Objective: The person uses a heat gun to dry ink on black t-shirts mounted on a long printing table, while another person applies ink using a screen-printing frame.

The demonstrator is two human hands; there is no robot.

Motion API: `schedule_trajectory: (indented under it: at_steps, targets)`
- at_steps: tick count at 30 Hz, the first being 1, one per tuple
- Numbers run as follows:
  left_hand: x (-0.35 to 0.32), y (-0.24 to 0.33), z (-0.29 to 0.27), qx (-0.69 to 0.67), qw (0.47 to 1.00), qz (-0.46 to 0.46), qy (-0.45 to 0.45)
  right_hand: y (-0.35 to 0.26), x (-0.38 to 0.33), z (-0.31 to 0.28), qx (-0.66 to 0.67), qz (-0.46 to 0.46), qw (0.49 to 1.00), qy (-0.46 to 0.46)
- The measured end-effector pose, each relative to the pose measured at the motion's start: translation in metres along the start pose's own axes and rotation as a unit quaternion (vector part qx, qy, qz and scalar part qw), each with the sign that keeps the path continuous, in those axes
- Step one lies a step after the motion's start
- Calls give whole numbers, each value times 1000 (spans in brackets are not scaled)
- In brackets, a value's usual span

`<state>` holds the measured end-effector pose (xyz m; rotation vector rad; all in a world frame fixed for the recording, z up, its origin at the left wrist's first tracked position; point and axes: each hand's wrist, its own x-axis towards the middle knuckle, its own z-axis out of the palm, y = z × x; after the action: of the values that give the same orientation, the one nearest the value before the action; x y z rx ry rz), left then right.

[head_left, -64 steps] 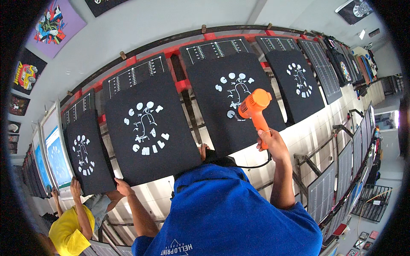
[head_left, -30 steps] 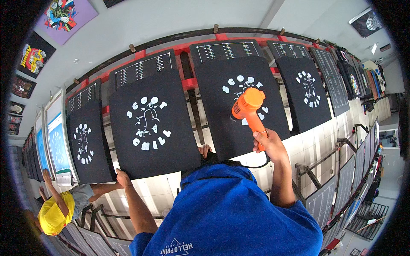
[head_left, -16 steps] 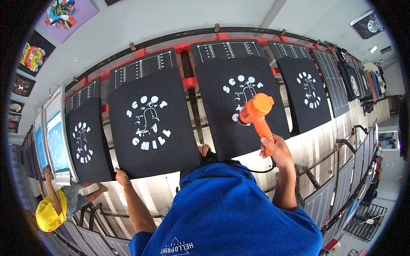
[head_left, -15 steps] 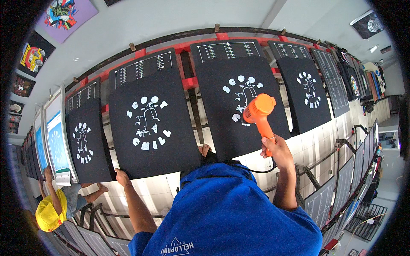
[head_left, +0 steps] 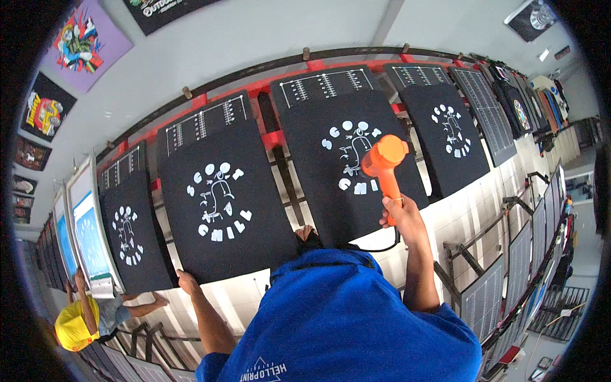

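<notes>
My right hand [head_left: 401,215] grips the handle of an orange heat gun [head_left: 382,162], its head held over the white print on a black shirt [head_left: 349,159] stretched on a printing board. My left hand [head_left: 186,279] rests on the near edge of the neighbouring black shirt [head_left: 219,197], which carries the same white ring-shaped print. A black cord [head_left: 375,245] runs from the heat gun down toward my blue shirt.
More black printed shirts lie on boards at the left [head_left: 130,232] and right [head_left: 445,137], along a red rail [head_left: 273,137]. A person in a yellow cap [head_left: 75,325] works at the lower left. Screen frames [head_left: 484,296] stand at the right; posters [head_left: 83,41] hang on the wall.
The heat gun has moved back and forth over the print and now sits slightly lower right on it. The person in the yellow cap has shifted further left.
</notes>
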<state>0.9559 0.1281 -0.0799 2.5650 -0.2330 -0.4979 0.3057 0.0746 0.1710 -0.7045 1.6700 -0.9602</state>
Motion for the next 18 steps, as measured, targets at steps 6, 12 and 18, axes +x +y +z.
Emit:
schedule_trajectory:
  at_steps: [6, 12, 18]
  targets:
    - [-12, 12, -1, 34, 999, 36, -21, -4, 16, 3, 4, -13, 1000, -16]
    - [-12, 9, 0, -7, 1000, 25, -8, -9, 18, -11, 38, 6, 998, -39]
    - [-26, 17, -8, -32, 999, 19, -30, -15, 30, -7, 35, -7, 999, -21]
